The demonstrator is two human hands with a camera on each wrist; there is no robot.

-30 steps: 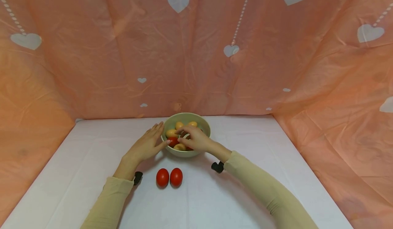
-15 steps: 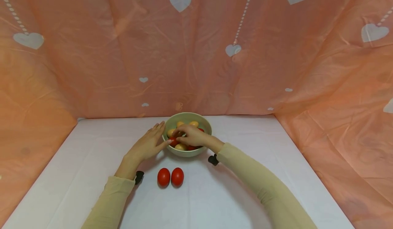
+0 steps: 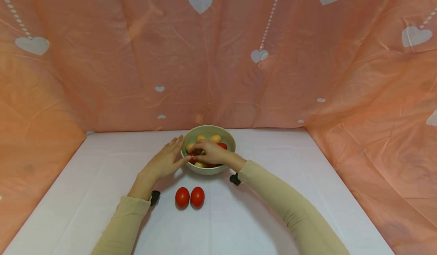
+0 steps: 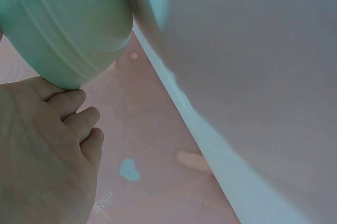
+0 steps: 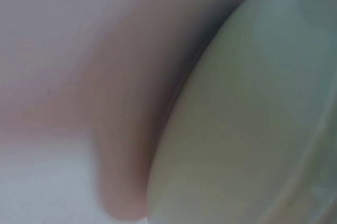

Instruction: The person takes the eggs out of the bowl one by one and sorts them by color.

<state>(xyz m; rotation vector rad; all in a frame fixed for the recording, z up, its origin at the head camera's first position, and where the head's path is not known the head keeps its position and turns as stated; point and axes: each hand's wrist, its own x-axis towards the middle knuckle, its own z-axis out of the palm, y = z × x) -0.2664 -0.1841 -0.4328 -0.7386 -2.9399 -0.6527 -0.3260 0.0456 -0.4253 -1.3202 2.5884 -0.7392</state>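
A pale green bowl (image 3: pixel 228 134) holds red and yellow-tan eggs. My left hand (image 3: pixel 163 160) rests against the bowl's left side with its fingers extended and its thumb at the near rim. In the left wrist view, the fingertips touch the bowl's outer wall (image 4: pixel 68 29). My right hand (image 3: pixel 212 153) reaches down inside the bowl, its bent fingers and thumb around a red egg (image 3: pixel 190 158) at the left, which they partly cover. Another red egg (image 3: pixel 222 145) lies to the right of this hand, and a yellow egg (image 3: pixel 215 139) behind it.
Two red eggs, a left one (image 3: pixel 182 197) and a right one (image 3: pixel 197 197), stand side by side on the white tablecloth (image 3: pixel 266 224) in front of the bowl. An orange curtain (image 3: pixel 225 76) with pale hearts hangs behind the table and at both sides.
My right hand has moved left and lower within the bowl, from above its middle onto the red egg. The red egg at the right has come into sight. My left hand stays at the bowl.
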